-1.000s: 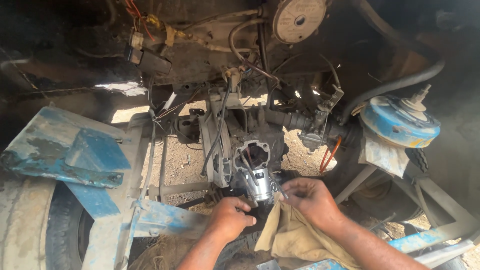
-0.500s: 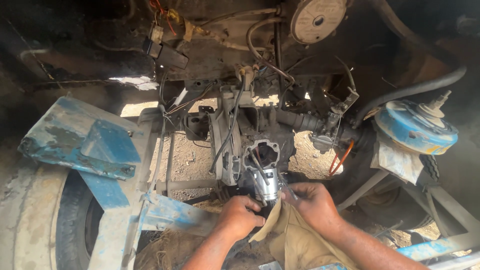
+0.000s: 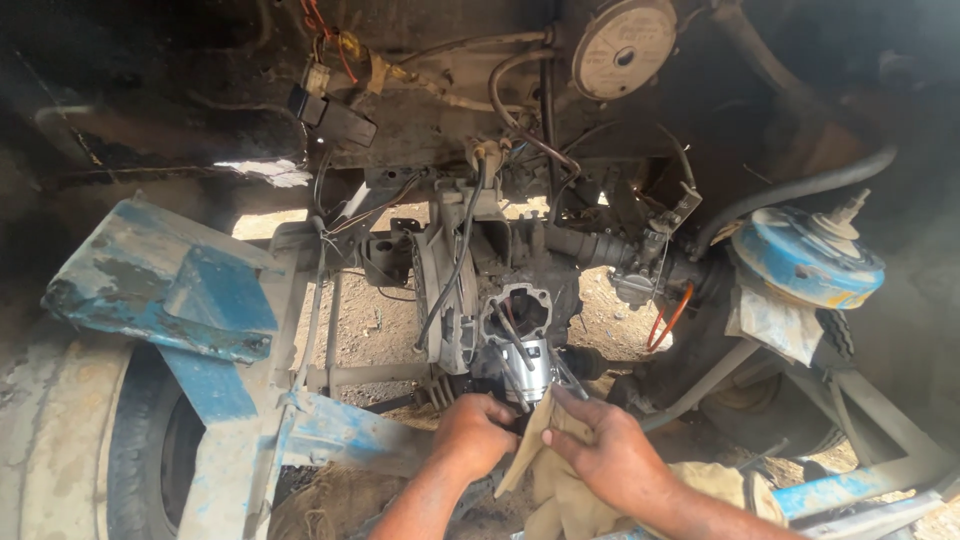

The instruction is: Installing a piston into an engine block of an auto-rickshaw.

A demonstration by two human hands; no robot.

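A scuffed blue panel (image 3: 165, 285) lies at the left edge of the frame (image 3: 330, 430), a round pale dial (image 3: 625, 45) hangs at top centre, and a blue drum (image 3: 808, 257) with a paper tag below it sits at the right. The left hand (image 3: 472, 435), palm down, is curled around the base of the shiny metal part (image 3: 530, 372) low at centre. Just right, the right hand (image 3: 612, 455) pinches a tan rag (image 3: 560, 470) against that part

Vehicle repair yard, exposed engine (image 3: 500, 320), dirt ground (image 3: 360, 325)
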